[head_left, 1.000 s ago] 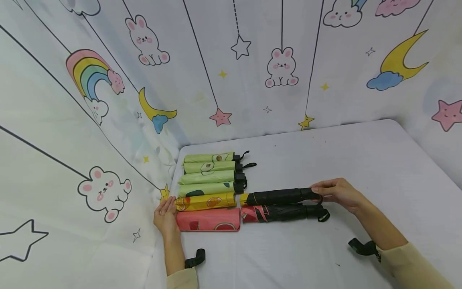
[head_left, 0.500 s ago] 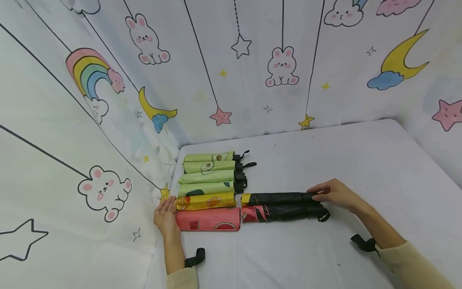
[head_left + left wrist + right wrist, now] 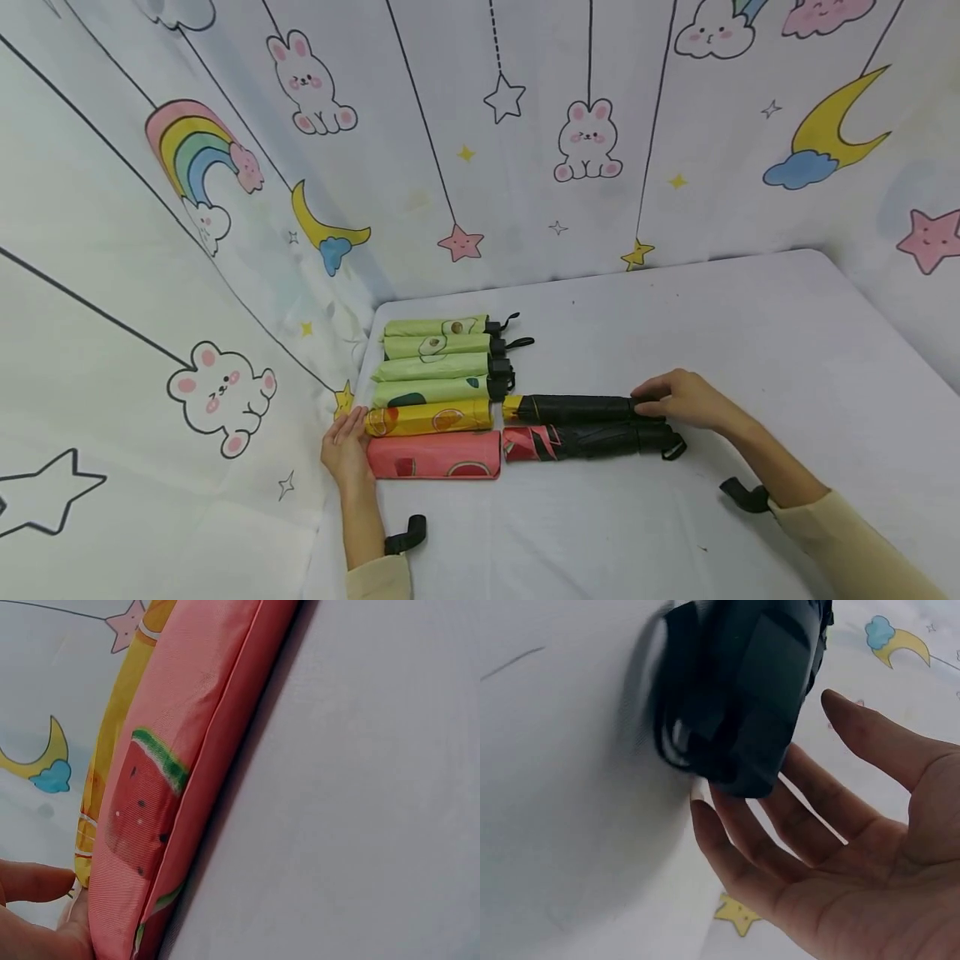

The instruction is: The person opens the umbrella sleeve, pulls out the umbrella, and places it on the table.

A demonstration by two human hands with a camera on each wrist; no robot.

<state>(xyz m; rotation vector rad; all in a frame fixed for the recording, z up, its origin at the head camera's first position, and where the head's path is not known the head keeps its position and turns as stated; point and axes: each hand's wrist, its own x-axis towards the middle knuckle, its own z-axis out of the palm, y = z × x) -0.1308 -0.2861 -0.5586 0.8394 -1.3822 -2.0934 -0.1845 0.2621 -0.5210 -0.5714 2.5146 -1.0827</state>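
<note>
In the head view my left hand (image 3: pixel 348 448) lies at the left end of a yellow orange-print umbrella sleeve (image 3: pixel 435 418), fingers extended along its edge. Close by is a pink watermelon-print sleeve (image 3: pixel 435 457), seen large in the left wrist view. My right hand (image 3: pixel 686 400) is over the right end of a folded black umbrella with a yellow tip (image 3: pixel 573 408). The right wrist view has its thumb (image 3: pixel 874 739) and fingers spread around a dark handle end (image 3: pixel 739 742); some fingertips are hidden. A folded black umbrella with a pink tip (image 3: pixel 592 442) lies nearer me, its strap at the right.
Several green avocado-print folded umbrellas (image 3: pixel 435 367) lie in a stacked row behind the yellow sleeve, black handles pointing right. A white cloth (image 3: pixel 570 533) covers the table. A patterned curtain (image 3: pixel 525 192) stands along the back and left sides.
My right hand has slid left along the yellow-tipped black umbrella from its handle end. That umbrella has shifted slightly and lies straighter. My left hand has stayed at the sleeve ends.
</note>
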